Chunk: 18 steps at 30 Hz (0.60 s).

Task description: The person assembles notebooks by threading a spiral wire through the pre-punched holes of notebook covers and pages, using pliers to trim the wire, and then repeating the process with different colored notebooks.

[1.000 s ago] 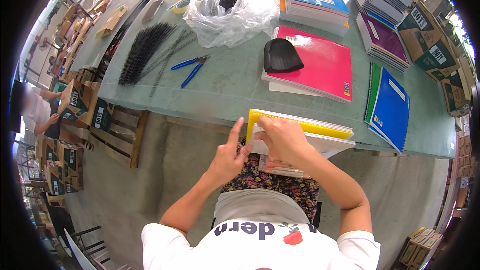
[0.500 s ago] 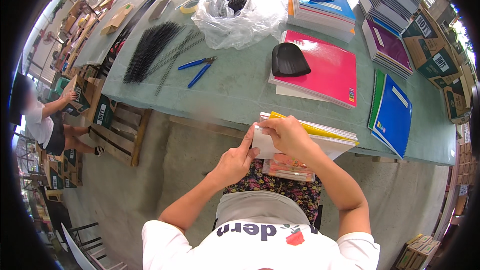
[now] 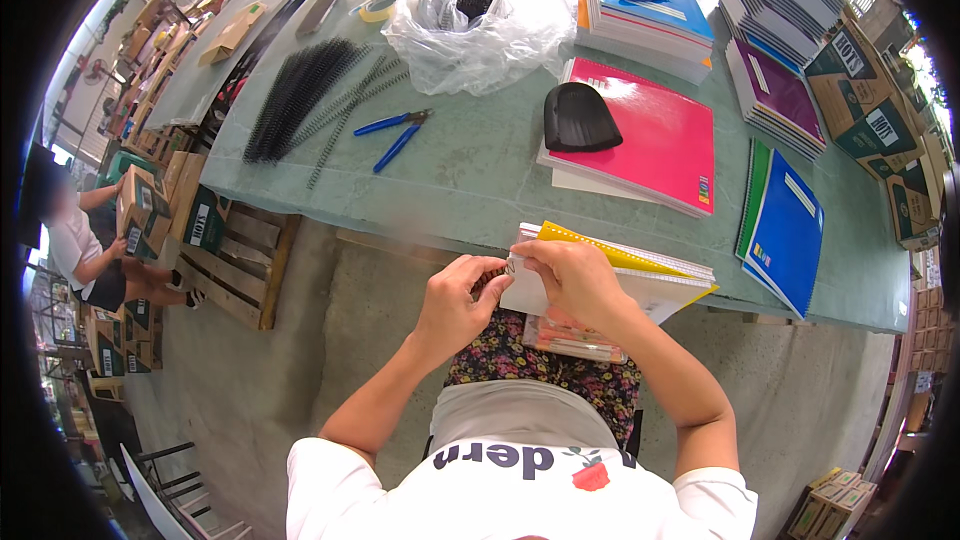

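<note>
A notebook with white pages and a yellow cover rests on edge at the table's near side, above my lap. My right hand grips its top left part, thumb and fingers closed on the sheets. At the notebook's left end my left hand is closed in a pinch. Something small and dark shows between those fingertips, too hidden to name. Beneath the notebook, a clear packet of orange-pink items lies on my lap.
Black spiral coils, blue-handled cutters and a plastic bag lie across the green table. A black scoop-shaped piece sits on pink notebooks. Blue notebooks lie right. Far left, a co-worker holds a carton.
My left fingers have curled into a pinch and shifted slightly left from the notebook's edge. My right hand stays almost in place. The co-worker's carton has moved nearer to that person.
</note>
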Each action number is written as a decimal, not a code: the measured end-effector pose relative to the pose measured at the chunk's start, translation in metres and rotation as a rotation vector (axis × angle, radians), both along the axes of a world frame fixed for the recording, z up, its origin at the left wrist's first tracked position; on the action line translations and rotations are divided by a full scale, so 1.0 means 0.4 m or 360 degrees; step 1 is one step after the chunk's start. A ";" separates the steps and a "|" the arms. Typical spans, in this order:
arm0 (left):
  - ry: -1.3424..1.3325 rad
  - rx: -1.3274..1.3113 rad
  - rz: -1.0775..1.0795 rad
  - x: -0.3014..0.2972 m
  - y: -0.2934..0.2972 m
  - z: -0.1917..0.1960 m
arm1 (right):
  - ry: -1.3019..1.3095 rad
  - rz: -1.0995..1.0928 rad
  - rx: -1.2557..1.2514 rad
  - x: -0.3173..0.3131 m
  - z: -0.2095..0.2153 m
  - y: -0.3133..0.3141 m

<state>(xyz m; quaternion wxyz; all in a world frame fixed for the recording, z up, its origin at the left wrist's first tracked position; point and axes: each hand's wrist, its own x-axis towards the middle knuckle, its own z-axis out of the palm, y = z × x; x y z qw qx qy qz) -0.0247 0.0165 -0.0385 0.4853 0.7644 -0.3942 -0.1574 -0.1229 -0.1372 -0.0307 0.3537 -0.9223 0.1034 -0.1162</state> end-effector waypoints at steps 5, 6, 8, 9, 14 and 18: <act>-0.0151 0.0091 -0.0157 0.016 0.001 0.007 | 0.0061 0.0080 0.0064 -0.011 0.010 0.002; -0.0150 0.0091 -0.0156 0.019 0.000 0.001 | 0.0062 0.0081 0.0064 -0.012 0.012 0.002; -0.0275 -0.0043 -0.0188 0.021 -0.002 -0.012 | 0.0071 0.0154 -0.0004 -0.016 0.015 0.002; -0.0272 -0.0043 -0.0187 0.018 -0.001 -0.010 | 0.0074 0.0155 -0.0003 -0.018 0.026 0.000; 0.0192 0.0129 -0.0131 0.003 0.002 0.002 | 0.0125 0.0225 -0.0025 -0.034 0.027 -0.008; 0.0164 0.0109 -0.0037 -0.009 0.006 -0.009 | 0.0131 0.0217 -0.0056 -0.031 0.024 0.000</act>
